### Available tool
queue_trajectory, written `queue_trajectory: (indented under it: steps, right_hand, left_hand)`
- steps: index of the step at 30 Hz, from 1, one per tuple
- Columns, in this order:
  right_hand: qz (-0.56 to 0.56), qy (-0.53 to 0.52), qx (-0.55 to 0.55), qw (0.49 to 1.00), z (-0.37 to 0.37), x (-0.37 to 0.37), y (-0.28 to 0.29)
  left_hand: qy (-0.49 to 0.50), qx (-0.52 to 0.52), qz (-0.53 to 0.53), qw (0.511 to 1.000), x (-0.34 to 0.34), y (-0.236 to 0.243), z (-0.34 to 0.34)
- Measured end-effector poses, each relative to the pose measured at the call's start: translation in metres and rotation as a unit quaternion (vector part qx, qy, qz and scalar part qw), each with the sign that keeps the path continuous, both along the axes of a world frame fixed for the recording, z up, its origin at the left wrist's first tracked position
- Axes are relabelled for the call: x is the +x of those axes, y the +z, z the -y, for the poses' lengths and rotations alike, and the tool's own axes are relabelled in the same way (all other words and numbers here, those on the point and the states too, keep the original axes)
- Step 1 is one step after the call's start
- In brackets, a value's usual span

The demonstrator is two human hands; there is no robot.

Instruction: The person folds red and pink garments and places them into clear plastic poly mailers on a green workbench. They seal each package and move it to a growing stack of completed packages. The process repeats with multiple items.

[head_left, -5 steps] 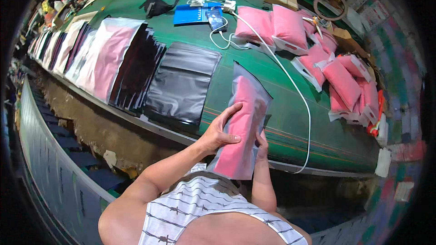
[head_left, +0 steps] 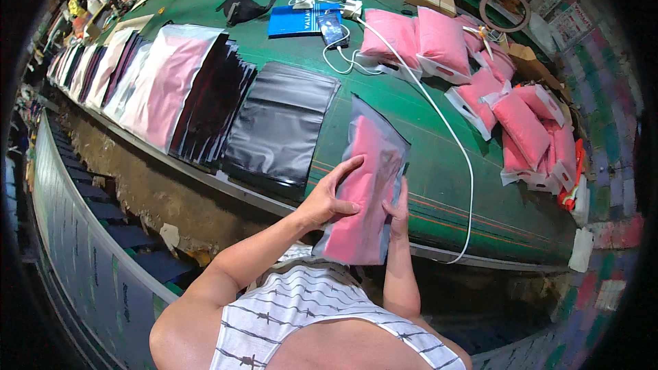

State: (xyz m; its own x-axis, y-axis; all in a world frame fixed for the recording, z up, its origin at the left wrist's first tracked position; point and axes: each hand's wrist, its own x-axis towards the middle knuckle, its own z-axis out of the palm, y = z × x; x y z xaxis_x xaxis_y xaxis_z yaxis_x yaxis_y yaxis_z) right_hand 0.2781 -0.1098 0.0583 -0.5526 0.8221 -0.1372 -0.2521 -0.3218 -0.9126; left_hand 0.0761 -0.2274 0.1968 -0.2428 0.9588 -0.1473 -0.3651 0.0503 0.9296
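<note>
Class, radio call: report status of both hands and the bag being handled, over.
Left hand flat on clear bag of pink fabric. Right hand gripping its right edge. Bag overhangs green table edge. White cable runs just right, not touching.

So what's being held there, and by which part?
A clear bag with pink contents: left hand flat on its lower front, right hand gripping its lower right edge.

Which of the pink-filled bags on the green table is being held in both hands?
The clear bag with pink contents at the table's near edge: the left hand presses its face, the right hand grips its side. The other pink packs lie untouched beyond.
</note>
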Motion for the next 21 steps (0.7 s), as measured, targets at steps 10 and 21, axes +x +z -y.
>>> queue_trajectory:
  steps: [10, 21]
  right_hand:
    - [0.142, 0.034, 0.118, 0.982, -0.014, -0.023, 0.056]
    - [0.162, 0.083, 0.279, 0.943, 0.051, -0.21, 0.147]
  left_hand:
    - [-0.008, -0.044, -0.128, 0.991, -0.06, -0.013, 0.027]
    - [0.035, 0.065, -0.244, 0.967, -0.256, 0.06, 0.131]
